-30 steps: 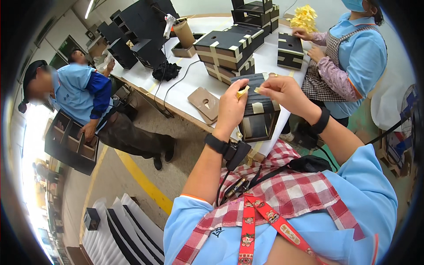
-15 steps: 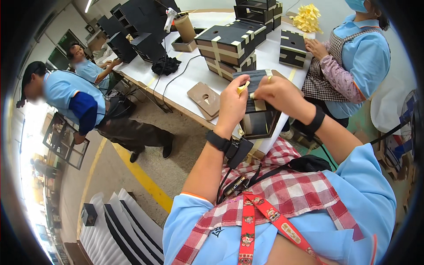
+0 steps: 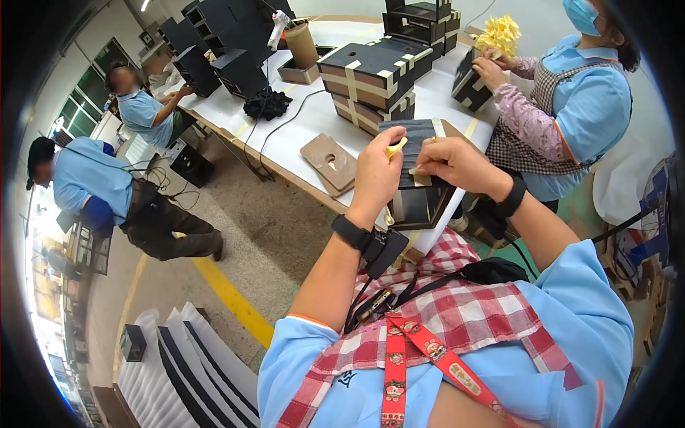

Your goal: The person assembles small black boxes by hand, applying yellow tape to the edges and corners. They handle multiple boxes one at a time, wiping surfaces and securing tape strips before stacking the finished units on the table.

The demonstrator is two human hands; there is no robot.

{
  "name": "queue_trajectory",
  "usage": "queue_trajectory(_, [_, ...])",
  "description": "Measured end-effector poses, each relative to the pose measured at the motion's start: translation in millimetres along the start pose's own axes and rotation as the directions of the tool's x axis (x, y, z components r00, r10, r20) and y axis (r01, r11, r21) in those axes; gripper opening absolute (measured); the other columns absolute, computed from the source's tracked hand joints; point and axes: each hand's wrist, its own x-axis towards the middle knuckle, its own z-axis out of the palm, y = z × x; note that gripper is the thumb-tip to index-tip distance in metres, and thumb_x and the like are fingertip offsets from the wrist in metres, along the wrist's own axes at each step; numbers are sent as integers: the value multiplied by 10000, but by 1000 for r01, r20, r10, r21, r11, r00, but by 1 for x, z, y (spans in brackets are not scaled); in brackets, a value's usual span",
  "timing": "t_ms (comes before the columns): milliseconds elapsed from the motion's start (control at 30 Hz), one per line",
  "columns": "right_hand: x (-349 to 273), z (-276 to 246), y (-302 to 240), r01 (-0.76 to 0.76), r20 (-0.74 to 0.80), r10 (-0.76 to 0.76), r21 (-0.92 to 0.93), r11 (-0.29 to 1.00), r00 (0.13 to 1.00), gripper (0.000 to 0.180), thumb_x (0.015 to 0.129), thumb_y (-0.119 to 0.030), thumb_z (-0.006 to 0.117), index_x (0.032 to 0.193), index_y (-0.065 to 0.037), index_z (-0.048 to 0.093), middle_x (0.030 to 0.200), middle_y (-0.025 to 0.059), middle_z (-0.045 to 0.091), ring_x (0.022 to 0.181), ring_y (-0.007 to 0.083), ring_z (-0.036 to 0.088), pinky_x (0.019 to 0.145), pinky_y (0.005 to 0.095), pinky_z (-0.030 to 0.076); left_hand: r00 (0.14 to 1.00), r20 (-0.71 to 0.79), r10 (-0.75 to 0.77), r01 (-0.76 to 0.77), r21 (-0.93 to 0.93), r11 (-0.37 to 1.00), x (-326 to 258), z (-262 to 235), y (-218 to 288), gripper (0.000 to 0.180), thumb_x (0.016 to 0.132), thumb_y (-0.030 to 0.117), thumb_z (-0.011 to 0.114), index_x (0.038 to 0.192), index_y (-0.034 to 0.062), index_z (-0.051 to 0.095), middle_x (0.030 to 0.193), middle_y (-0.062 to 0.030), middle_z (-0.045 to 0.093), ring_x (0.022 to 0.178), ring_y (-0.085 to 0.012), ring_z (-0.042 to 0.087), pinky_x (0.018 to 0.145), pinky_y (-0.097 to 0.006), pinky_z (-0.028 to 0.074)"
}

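Note:
A black box (image 3: 419, 207) with an open front stands at the near edge of the white-topped table, right before me. My left hand (image 3: 378, 171) is closed at the box's left side, with a small pale-yellow strip of tape (image 3: 396, 148) sticking out between thumb and fingers. Over the box's top, my right hand (image 3: 460, 164) is closed in a pinch on the end of a short strip of tape (image 3: 422, 181) at the top's front edge. Another pale strip (image 3: 438, 128) lies at the far edge of the top.
Brown boards (image 3: 328, 160) lie left of the box. Taped black boxes (image 3: 364, 68) are stacked behind it. A co-worker (image 3: 571, 107) at the right handles another box (image 3: 471, 82) beside yellow strips (image 3: 499, 36). Cables (image 3: 275, 143) and black cloth (image 3: 267, 105) lie farther left; another person (image 3: 93, 178) stands there.
My right hand has shifted slightly down toward the box's front edge. The co-worker at right has tilted the other box. The person at left has moved farther left.

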Motion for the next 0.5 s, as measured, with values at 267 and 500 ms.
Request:
queue_trajectory(267, [2, 8, 8, 21, -97, -32, -112, 994, 995, 75, 796, -54, 640, 798, 14, 607, 726, 76, 576, 662, 168, 542, 623, 284, 429, 1000, -2, 30, -30, -9, 1000, -1, 1, 0, 311, 803, -9, 505, 1109, -24, 560, 1065, -180, 623, 1003, -290, 605, 856, -329, 463])
queue_trajectory(500, [-20, -35, -28, -210, 411, 2, 463, 861, 912, 161, 806, -137, 675, 764, 12, 634, 728, 20, 609, 650, 113, 520, 585, 256, 408, 1000, -3, -13, 13, -12, 1000, 0, -2, 5, 305, 800, -10, 504, 1098, -24, 568, 1051, -177, 630, 1002, -296, 604, 852, -331, 463])
